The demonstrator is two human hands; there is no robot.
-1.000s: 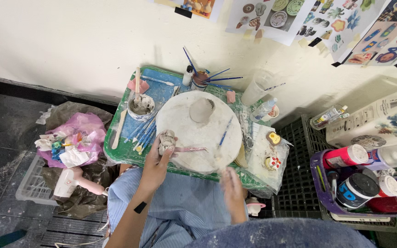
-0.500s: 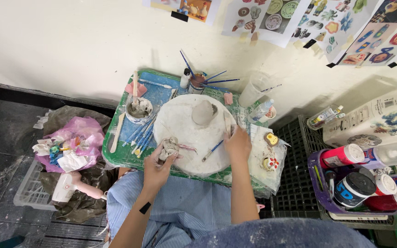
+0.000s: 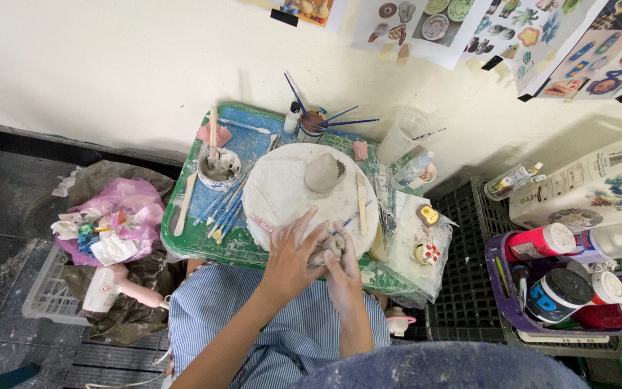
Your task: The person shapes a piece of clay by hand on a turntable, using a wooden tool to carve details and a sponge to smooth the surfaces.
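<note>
Round white board (image 3: 282, 191) just beyond the fingertips, grey clay cup form (image 3: 324, 173) on it. Slip bowl (image 3: 219, 169) far-left of the fingers, blue brushes (image 3: 223, 209) beside it. Brush jar (image 3: 312, 126) further out by the wall. Painted figurines (image 3: 426, 234) right of the fingers. Paint bottles (image 3: 577, 277) well right.

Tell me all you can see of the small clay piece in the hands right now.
The small clay piece is grey and looks like unfired clay, lumpy and rounded; finer detail is hidden. It sits at the near edge of the round white board, cupped between the left hand and the right hand, whose fingers cover most of it.
</note>
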